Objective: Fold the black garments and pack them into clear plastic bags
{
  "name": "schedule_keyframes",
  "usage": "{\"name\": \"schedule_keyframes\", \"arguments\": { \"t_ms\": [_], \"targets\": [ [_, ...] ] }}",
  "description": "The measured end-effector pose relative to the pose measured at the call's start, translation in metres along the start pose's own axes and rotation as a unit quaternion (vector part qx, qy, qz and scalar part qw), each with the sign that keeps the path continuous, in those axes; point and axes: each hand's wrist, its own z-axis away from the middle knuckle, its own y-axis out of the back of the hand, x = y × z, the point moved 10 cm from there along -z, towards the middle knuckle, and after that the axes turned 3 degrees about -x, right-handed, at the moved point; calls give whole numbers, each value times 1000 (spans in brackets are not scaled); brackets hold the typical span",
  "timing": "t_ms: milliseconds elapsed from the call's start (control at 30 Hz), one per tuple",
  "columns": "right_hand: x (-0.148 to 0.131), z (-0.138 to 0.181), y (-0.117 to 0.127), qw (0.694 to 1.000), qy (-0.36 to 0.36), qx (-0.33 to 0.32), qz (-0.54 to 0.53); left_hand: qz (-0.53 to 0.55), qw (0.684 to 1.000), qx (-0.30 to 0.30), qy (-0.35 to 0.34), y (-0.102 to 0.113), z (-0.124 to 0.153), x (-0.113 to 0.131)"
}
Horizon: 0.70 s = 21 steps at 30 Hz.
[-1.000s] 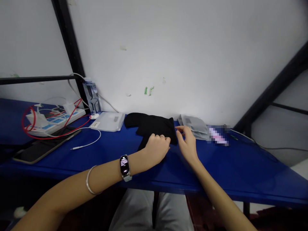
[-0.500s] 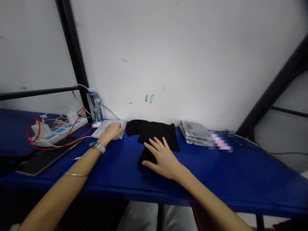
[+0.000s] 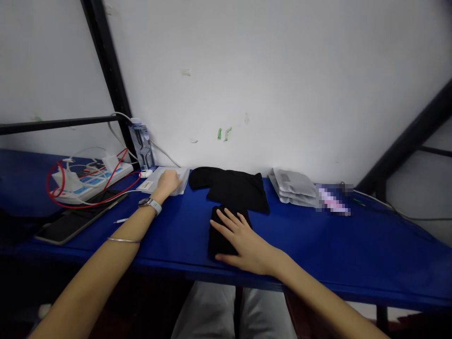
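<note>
My right hand (image 3: 249, 245) lies flat, fingers spread, on a small folded black cloth (image 3: 219, 240) near the table's front edge. Behind it a larger black cloth (image 3: 240, 188) lies spread out, with a rounded part reaching to the left. Over at the back left, my left hand (image 3: 168, 182) is closed on a frosted plastic bag (image 3: 182, 181) with a white label. Its fingertips are mostly hidden behind the knuckles.
A stack of frosted bags (image 3: 294, 188) lies at the back right, beside a blurred pink item (image 3: 332, 200). On the left are a power strip (image 3: 95, 181) with red and white cables, a dark phone (image 3: 77, 221) and a water bottle (image 3: 143, 146). Black frame posts stand at both sides.
My right hand and the folded black cloth under it have come nearer the front edge, apart from the larger cloth. My left hand stays at the plastic bag. The view has shifted slightly.
</note>
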Motion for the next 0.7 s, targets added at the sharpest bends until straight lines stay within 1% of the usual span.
{"name": "schedule_keyframes", "arguments": {
  "t_ms": [67,133,200,267,300,367,433,467,500,533,633,700],
  "targets": [
    [0,0,0,1000,-3,2,-7,13,999,24,16,16,1,-6],
    [1,-2,-1,1000,-3,7,-14,44,997,58,26,37,4,-7],
    [4,-4,-2,999,-9,22,-23,93,992,79,2,54,9,7],
    [12,-5,-1,998,-24,52,-40,151,985,65,-60,59,17,39],
    [16,-5,1,995,-31,72,-54,177,978,42,-98,56,22,59],
    [25,-3,7,988,-39,121,-89,204,964,-22,-172,40,34,101],
    [32,1,14,976,-39,173,-128,184,951,-89,-234,16,50,138],
    [35,3,17,970,-40,195,-141,161,948,-106,-254,6,56,151],
    [37,5,18,966,-43,210,-147,137,948,-106,-267,-1,61,160],
    [40,6,18,964,-50,216,-146,115,951,-91,-273,-6,64,166],
    [46,6,11,967,-79,210,-124,91,954,-20,-287,-5,69,173],
    [49,5,6,967,-92,209,-116,99,948,-8,-302,-6,71,175]
  ]
}}
